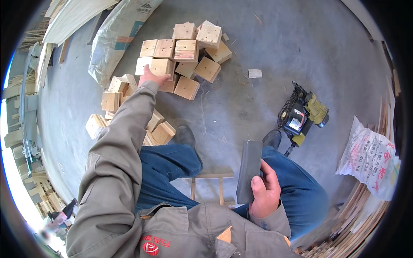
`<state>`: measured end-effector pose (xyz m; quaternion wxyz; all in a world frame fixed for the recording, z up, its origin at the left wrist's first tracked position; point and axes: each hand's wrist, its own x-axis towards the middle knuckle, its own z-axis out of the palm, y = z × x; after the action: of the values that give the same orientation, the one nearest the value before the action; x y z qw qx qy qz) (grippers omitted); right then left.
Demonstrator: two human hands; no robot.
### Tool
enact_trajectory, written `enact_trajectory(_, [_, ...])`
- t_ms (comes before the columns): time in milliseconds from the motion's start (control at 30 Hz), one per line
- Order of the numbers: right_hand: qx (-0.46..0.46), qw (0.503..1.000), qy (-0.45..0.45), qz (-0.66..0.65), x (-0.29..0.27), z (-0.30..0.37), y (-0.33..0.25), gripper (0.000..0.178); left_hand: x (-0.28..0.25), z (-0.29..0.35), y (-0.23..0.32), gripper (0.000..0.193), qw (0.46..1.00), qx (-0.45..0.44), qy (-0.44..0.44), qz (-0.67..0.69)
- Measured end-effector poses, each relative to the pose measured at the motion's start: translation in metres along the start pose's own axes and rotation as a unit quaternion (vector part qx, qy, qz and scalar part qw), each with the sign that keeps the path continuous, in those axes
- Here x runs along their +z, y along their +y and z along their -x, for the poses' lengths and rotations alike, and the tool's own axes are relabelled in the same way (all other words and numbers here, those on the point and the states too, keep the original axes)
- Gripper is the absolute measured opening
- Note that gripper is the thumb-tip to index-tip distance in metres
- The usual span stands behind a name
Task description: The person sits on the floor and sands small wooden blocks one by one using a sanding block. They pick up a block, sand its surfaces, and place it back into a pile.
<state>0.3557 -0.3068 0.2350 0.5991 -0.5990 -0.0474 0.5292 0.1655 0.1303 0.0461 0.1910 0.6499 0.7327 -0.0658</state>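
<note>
My left arm reaches out to a pile of square wooden blocks (186, 49) on the floor. My left hand (154, 78) is closed round the near end of one pale wooden block (162, 67), fingers at its left edge and thumb along its near side; the fingertips are partly hidden. In front of my right knee, my right hand (264, 191) holds a flat, dark grey rectangular bar (249, 172) upright, with the thumb on its face and fingers behind its right edge. Many blocks show small dark holes or nail marks on top.
More wooden blocks (111, 101) lie beside my left forearm. A black and olive nail gun (302, 112) rests on the floor past my right foot. A white sack (116, 41) lies far left, another printed sack (368, 157) at right over stacked wood strips (361, 215). A small pale chip (254, 73) lies mid-floor.
</note>
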Motion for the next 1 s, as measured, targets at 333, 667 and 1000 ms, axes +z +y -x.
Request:
enact_trajectory(333, [0.018,0.999,0.023,0.013,-0.008,-0.005,0.0,0.061,0.036,-0.026,0.0,0.115,0.996,-0.035,0.08,-0.01])
enact_trajectory(667, [-0.058,0.997,-0.015,0.05,-0.012,0.009,0.006,0.057,0.052,-0.01,-0.045,0.071,0.955,-0.112,0.005,0.275])
enact_trajectory(1000, [-0.172,0.981,0.038,0.078,-0.024,0.018,0.029,0.053,-0.024,0.183,0.003,0.058,0.832,-0.107,-0.237,0.49])
